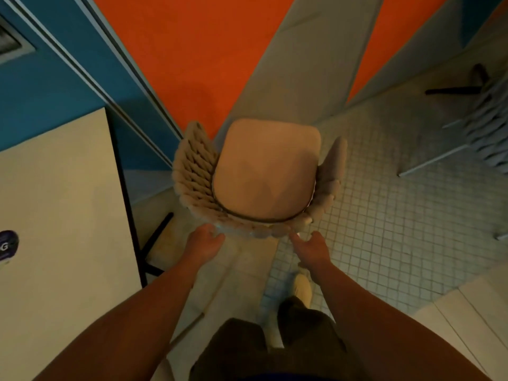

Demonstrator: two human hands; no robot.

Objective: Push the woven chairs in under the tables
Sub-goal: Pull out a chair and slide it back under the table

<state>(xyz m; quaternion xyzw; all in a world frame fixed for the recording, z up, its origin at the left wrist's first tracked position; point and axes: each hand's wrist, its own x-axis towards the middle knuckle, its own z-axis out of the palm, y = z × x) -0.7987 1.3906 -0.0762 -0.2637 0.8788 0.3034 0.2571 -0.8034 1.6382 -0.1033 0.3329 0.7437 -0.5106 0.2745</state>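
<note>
Your left hand (206, 240) and right hand (310, 247), both spread, touch the beige rope-woven chair (264, 174)'s near backrest rim; probably light, so push there.

**Tight on the left, open floor on the right**

The woven chair (255, 180) stands straight ahead, its curved back filling the space in front of both hands. The left hand (204, 242) and right hand (312, 248) are at the back's rim with open fingers (contact is unclear). Left of the chair, the white table (55, 202) and its dark base bar (158, 237) narrow the passage. To the right, tiled floor (384, 215) lies free up to a second woven chair (486, 127) well apart.
</note>
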